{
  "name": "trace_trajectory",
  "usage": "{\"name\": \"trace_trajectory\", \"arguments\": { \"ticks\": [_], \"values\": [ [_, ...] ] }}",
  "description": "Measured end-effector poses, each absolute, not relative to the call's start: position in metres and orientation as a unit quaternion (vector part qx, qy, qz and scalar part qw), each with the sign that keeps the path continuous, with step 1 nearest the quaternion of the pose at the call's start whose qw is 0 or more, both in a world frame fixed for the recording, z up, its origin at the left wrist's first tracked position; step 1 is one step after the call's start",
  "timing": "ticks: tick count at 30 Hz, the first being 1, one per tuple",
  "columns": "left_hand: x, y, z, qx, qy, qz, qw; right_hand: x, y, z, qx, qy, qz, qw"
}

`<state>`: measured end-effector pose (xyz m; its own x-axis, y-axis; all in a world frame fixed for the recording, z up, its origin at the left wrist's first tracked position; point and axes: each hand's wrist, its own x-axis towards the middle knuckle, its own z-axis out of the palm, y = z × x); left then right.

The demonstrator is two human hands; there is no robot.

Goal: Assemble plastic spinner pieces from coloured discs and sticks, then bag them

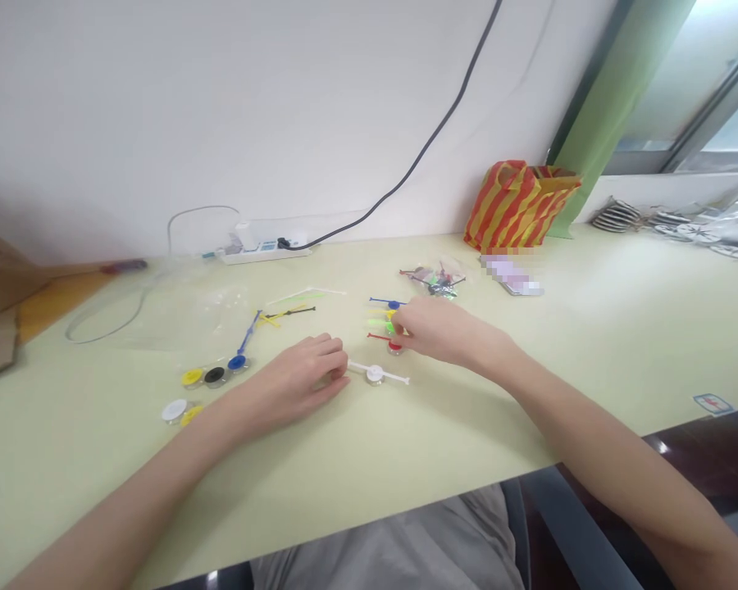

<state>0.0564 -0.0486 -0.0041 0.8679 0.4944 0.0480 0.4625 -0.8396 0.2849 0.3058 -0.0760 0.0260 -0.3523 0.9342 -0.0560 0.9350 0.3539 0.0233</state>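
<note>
My right hand (436, 329) is closed, its fingertips bent down over a row of small plastic pieces, each with a thin arm and a round disc. The row has a blue piece (394, 305), a yellow one (381, 312), a green one (378, 324) and a red one (394, 347). The fingertips are nearest the green and red discs; what they pinch is hidden. My left hand (311, 369) rests on the table with curled fingers, by the left end of a white piece (375, 374). Whether it grips that end cannot be made out.
Left lie yellow (192, 378), black (215, 376), blue (237, 363) and white (175, 410) discs, with loose thin sticks (289, 312) behind. A bag of parts (436, 280), phone-like slab (512, 276), striped bag (517, 209) and power strip (267, 251) stand further back.
</note>
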Motion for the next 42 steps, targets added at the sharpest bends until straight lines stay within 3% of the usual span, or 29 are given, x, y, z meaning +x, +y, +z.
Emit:
{"name": "trace_trajectory", "arguments": {
  "ticks": [5, 12, 19, 24, 29, 32, 42],
  "values": [
    [0.054, -0.047, -0.003, 0.951, 0.265, 0.077, 0.137, 0.285, -0.09, 0.022, 0.52, 0.853, 0.027, -0.027],
    [0.049, -0.043, -0.004, 0.95, 0.275, 0.094, 0.117, 0.277, -0.098, 0.005, 0.463, 0.886, 0.018, 0.026],
    [0.042, -0.037, -0.007, 0.94, 0.307, 0.105, 0.106, 0.285, -0.1, 0.016, 0.503, 0.86, 0.045, 0.065],
    [0.032, -0.03, 0.0, 0.937, 0.318, 0.136, 0.048, 0.285, -0.103, 0.025, 0.52, 0.85, 0.043, 0.069],
    [0.017, -0.016, 0.005, 0.915, 0.347, 0.201, -0.044, 0.283, -0.1, 0.027, 0.55, 0.835, 0.03, -0.003],
    [0.01, -0.009, 0.005, 0.888, 0.382, 0.244, -0.073, 0.27, -0.096, 0.02, 0.493, 0.869, 0.006, -0.047],
    [0.008, -0.009, 0.003, 0.836, 0.434, 0.332, -0.058, 0.183, -0.085, -0.005, 0.274, 0.96, 0.038, -0.032]
  ]
}}
